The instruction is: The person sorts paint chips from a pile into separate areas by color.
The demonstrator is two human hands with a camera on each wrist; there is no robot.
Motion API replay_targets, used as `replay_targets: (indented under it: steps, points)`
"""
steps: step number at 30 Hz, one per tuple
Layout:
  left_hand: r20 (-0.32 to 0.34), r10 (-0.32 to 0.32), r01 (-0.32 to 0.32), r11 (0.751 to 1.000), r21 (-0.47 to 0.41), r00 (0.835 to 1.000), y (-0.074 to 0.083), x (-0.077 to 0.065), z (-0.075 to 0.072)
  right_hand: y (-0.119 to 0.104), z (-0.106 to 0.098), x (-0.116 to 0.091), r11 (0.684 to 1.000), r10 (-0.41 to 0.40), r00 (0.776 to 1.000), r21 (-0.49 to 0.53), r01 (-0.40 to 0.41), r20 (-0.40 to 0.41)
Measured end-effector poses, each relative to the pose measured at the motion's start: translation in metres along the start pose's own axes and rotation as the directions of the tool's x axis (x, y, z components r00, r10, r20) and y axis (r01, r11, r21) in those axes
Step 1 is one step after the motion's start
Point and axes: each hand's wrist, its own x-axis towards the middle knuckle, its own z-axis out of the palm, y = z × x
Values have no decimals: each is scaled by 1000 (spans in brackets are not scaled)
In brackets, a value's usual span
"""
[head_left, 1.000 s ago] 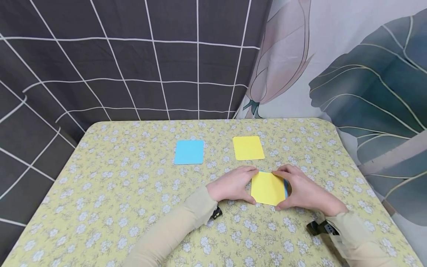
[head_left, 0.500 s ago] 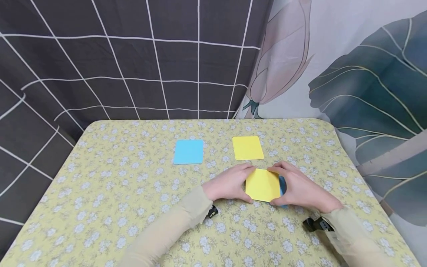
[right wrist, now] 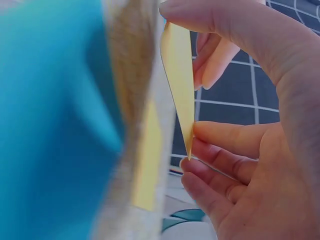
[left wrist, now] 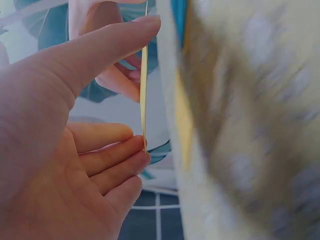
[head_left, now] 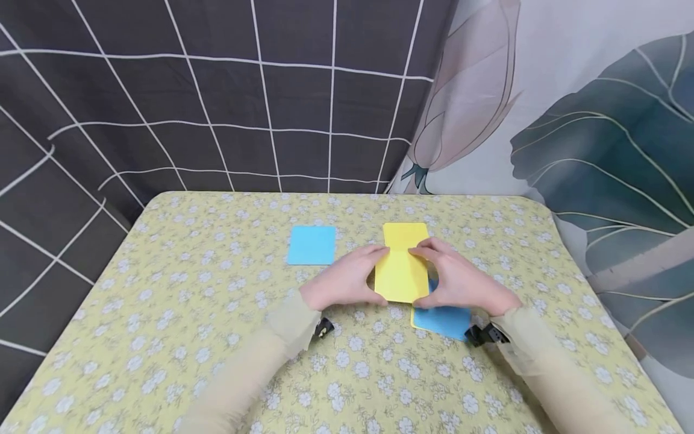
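Note:
Between both hands a yellow square card (head_left: 401, 280) is held by its two sides, raised off the table. My left hand (head_left: 347, 278) grips its left side, thumb near the front corner and fingertips at the far corner. On the opposite side my right hand (head_left: 461, 278) grips it the same way. The left wrist view shows the card (left wrist: 143, 90) edge-on, thin and apart from the tabletop. Beyond it a second yellow card (head_left: 405, 232) lies flat, partly hidden. Under the right hand lies a blue card (head_left: 446, 323), with a yellow edge showing beneath it.
Another blue square card (head_left: 312, 245) lies flat at the back, left of the yellow one. All rest on a table with a yellow floral cloth (head_left: 217, 313). A dark gridded curtain (head_left: 217, 96) and a flower-printed one (head_left: 569, 72) hang behind.
Both hands have moved left and away from the body with the yellow card, toward the far yellow one. The blue card under it stayed behind and now shows more.

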Motion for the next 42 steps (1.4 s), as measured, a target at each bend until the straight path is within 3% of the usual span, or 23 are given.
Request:
replay_targets:
  steps: [9, 12, 15, 18, 22, 30, 37, 42]
  points:
    - [-81, 30, -25, 997, 66, 996, -1, 36, -48, 3, -46, 37, 998, -40, 997, -50, 36, -71]
    - [-101, 41, -35, 997, 62, 994, -3, 52, -58, 6, -60, 47, 996, -30, 996, -83, 23, -86]
    - [-109, 12, -9, 1000, 30, 994, -7, 67, -61, 12, -69, 56, 995, -5, 996, -104, -4, -88]
    - [-104, -29, 29, 1000, -4, 994, -13, 80, -54, 22, -68, 64, 993, 18, 998, -112, -24, -62]
    - [-78, -72, 69, 997, -35, 994, -21, 90, -34, 39, -53, 71, 994, 21, 1000, -109, -23, -14]
    - [-26, -94, 92, 995, -49, 995, -40, 93, 2, 60, -18, 75, 998, 60, 992, -42, -55, 108]
    - [-38, -86, 83, 994, -71, 996, -45, 89, 9, 55, -15, 71, 993, 112, 987, -50, -107, 116]
    - [-68, -67, 62, 995, -76, 995, -34, 79, 3, 47, -25, 58, 992, 107, 993, -76, -103, 47]
